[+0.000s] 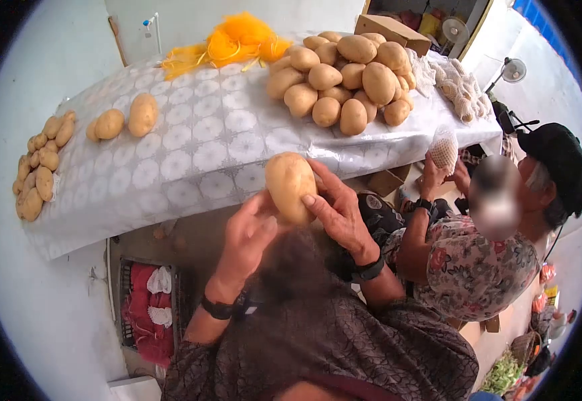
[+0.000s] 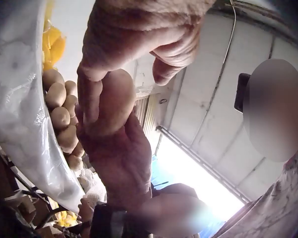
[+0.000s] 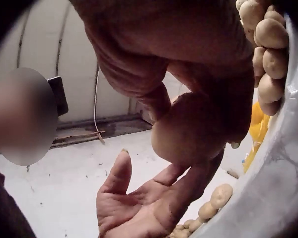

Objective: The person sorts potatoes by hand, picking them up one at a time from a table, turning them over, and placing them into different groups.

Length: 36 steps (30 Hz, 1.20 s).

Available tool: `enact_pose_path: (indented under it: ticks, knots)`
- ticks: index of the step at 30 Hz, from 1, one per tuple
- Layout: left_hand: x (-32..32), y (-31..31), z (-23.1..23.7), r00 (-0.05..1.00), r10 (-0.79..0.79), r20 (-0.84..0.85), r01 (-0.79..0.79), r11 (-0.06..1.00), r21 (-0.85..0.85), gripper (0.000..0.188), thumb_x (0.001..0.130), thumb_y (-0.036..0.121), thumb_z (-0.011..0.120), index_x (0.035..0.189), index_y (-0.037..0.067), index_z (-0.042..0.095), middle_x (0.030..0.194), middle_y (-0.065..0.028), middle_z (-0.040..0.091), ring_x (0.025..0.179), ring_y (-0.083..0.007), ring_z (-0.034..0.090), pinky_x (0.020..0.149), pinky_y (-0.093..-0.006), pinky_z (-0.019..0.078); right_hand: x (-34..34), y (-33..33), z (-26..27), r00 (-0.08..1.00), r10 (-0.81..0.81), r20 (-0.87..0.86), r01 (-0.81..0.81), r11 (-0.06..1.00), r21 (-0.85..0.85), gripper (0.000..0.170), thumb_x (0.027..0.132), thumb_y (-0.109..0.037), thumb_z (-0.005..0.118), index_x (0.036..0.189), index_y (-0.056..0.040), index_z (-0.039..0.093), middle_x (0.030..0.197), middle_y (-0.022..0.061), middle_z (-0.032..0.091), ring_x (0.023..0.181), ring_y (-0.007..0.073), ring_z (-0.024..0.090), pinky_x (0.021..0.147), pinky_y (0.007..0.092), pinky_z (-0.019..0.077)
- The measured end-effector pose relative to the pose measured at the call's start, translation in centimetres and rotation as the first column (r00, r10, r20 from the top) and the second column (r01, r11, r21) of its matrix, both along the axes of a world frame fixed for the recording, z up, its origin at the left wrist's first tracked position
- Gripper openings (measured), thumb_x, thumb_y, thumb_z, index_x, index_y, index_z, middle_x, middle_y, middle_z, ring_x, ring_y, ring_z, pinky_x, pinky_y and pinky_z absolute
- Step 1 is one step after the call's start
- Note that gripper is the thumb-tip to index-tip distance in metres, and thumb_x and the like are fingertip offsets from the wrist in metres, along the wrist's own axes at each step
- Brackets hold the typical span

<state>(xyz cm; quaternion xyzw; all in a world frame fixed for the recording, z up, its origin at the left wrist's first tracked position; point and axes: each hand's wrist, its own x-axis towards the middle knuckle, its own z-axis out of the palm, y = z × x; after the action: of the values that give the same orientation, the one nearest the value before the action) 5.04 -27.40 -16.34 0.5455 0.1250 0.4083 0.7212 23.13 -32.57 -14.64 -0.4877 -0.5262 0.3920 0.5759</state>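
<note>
A large pale-yellow potato (image 1: 287,182) is held up in front of the body, close to the table's near edge. My right hand (image 1: 341,214) grips it, thumb across its near face and fingers around its far side. On the other side my left hand (image 1: 245,230) supports it with extended fingers. The right wrist view shows the left palm (image 3: 144,208) turned up, its thumb standing away from the potato. Part of the potato (image 2: 120,94) is hidden behind the fingers in the left wrist view.
A big potato pile (image 1: 344,77) lies on the patterned tablecloth (image 1: 191,160), near orange netting (image 1: 244,43). Smaller potatoes (image 1: 44,157) cluster at the left end, with a few larger potatoes (image 1: 142,113) nearby. At right, another person (image 1: 471,260) holds a white foam-net-wrapped item (image 1: 444,150). A crate (image 1: 147,304) stands below.
</note>
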Motion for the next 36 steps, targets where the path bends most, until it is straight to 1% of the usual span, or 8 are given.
enact_pose_path:
  ticks: [5,10,11,17,19,21,25,36]
  knots:
    - [0.2,-0.2,-0.1,0.999,0.019,-0.027,-0.019,1.0,0.014,0.074,0.092,0.037,0.06,0.139,-0.011,0.029,0.136,-0.0187,0.044,0.126,-0.0276,0.046,0.099,-0.0441,0.0457,-0.1,0.4,-0.9,0.997,-0.056,0.06,0.05,0.994,0.095,0.068,0.09,-0.023,0.065,0.141,0.0078,0.032,0.119,0.0187,0.061,0.112,0.0203,0.055,0.096,0.0328,0.0437]
    - [0.4,-0.3,-0.7,0.997,0.037,-0.066,-0.032,0.997,0.068,0.072,0.093,0.033,0.06,0.14,-0.011,0.029,0.137,-0.0187,0.043,0.127,-0.0272,0.045,0.102,-0.0428,0.0419,0.6,0.4,-1.3,0.931,-0.078,0.358,0.059,0.996,0.062,0.09,0.076,-0.029,0.08,0.142,0.0061,0.029,0.122,0.0189,0.058,0.114,0.0212,0.054,0.097,0.0351,0.0435]
    - [0.3,-0.3,-0.5,0.991,0.067,-0.112,-0.052,0.99,0.132,0.063,0.091,0.02,0.06,0.139,-0.009,0.032,0.136,-0.0175,0.045,0.126,-0.0258,0.046,0.101,-0.0387,0.0418,0.6,0.4,-1.3,0.929,-0.083,0.36,0.063,0.996,0.067,0.09,0.076,-0.029,0.08,0.142,0.0061,0.029,0.122,0.0189,0.058,0.114,0.0212,0.054,0.097,0.0351,0.0435]
    - [0.7,-0.4,-1.1,0.969,0.151,-0.196,-0.089,0.952,0.292,0.057,0.087,0.006,0.062,0.137,-0.006,0.037,0.129,-0.0152,0.047,0.122,-0.0244,0.049,0.099,-0.0347,0.0429,0.8,0.7,-1.0,0.97,-0.054,0.236,0.038,0.997,0.074,0.085,0.073,-0.023,0.081,0.139,0.0049,0.035,0.119,0.0154,0.059,0.112,0.0207,0.055,0.096,0.0347,0.0443]
    - [0.8,-0.4,-1.1,0.973,0.136,-0.188,-0.079,0.956,0.283,0.058,0.087,0.005,0.062,0.138,-0.006,0.037,0.128,-0.0151,0.046,0.121,-0.0244,0.05,0.099,-0.0346,0.0436,0.8,0.6,-0.6,0.997,0.01,-0.073,-0.009,1.0,0.022,0.076,0.075,-0.02,0.077,0.136,0.0034,0.04,0.118,0.0118,0.059,0.109,0.0184,0.056,0.094,0.0326,0.0456]
    - [1.0,-0.3,-0.9,0.979,0.08,-0.188,-0.024,0.959,0.283,0.069,0.092,0.029,0.062,0.141,-0.007,0.03,0.13,-0.0167,0.044,0.121,-0.0268,0.048,0.099,-0.0411,0.0447,1.4,0.7,-1.0,0.989,0.014,-0.144,-0.018,0.999,-0.027,0.071,0.077,-0.02,0.074,0.135,0.0035,0.041,0.117,0.0113,0.059,0.107,0.0174,0.056,0.092,0.032,0.0462]
    - [1.4,-0.7,0.0,0.988,0.039,-0.15,-0.008,0.979,0.202,0.068,0.092,0.03,0.062,0.14,-0.006,0.031,0.129,-0.0163,0.045,0.119,-0.0261,0.05,0.099,-0.0409,0.045,2.1,0.5,-2.6,0.937,0.034,-0.348,-0.044,0.999,-0.021,0.061,0.083,-0.026,0.063,0.132,0.0051,0.046,0.115,0.0119,0.06,0.102,0.0165,0.057,0.088,0.0307,0.0477]
    - [0.1,-0.3,-1.6,0.977,0.037,-0.209,-0.029,0.999,0.044,0.037,0.095,0.017,0.057,0.123,-0.007,0.052,0.115,-0.0143,0.058,0.108,-0.0232,0.058,0.093,-0.0385,0.051,6.3,1.9,-0.8,0.911,-0.104,-0.399,0.117,0.993,0.009,0.064,0.085,-0.035,0.061,0.13,0.0082,0.044,0.111,0.0167,0.061,0.092,0.0257,0.067,0.073,0.0366,0.0564]
